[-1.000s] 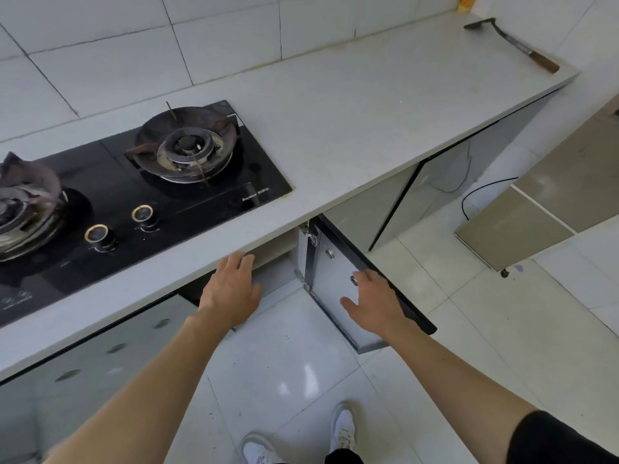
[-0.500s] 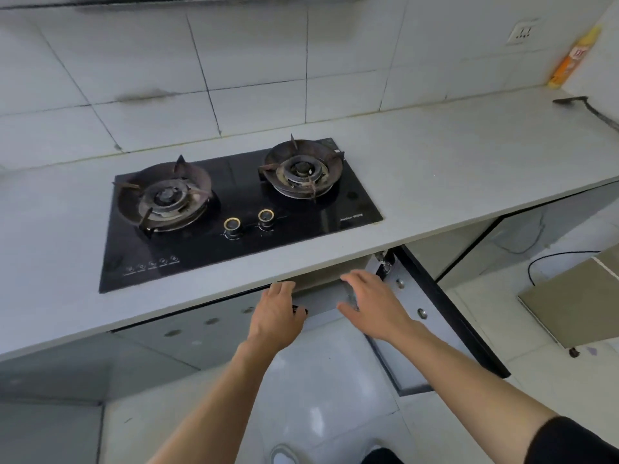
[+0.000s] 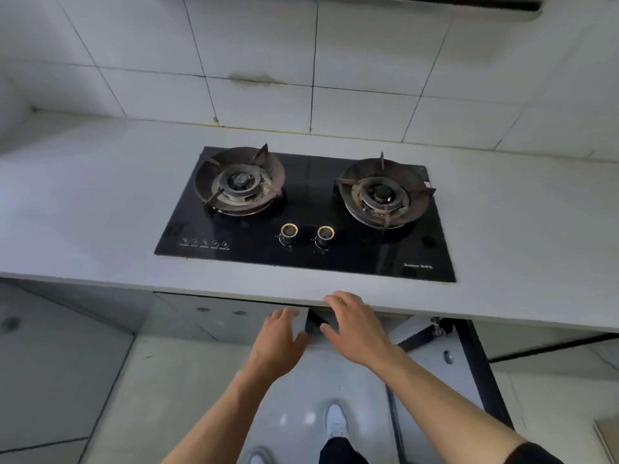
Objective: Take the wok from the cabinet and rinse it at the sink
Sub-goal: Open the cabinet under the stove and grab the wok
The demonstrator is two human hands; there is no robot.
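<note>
No wok and no sink are in view. Below the counter edge, the cabinet's right door (image 3: 445,373) hangs wide open, and the left door (image 3: 227,316) sits slightly ajar with a dark gap (image 3: 316,324) at its edge. My left hand (image 3: 279,343) reaches to the left door's edge, fingers apart, holding nothing that I can see. My right hand (image 3: 356,328) hovers in front of the dark gap just under the counter lip, fingers spread and empty. The cabinet's inside is hidden by the countertop.
A black two-burner gas hob (image 3: 308,212) with two knobs is set in the grey countertop (image 3: 83,209). White tiled wall behind, range hood edge (image 3: 435,3) at the top. My white shoes (image 3: 335,420) stand on the glossy tiled floor (image 3: 187,380).
The view has swung left and up, centring the hob. Both hands rose towards the counter lip; my right hand left the open right door and moved to the gap beside my left hand.
</note>
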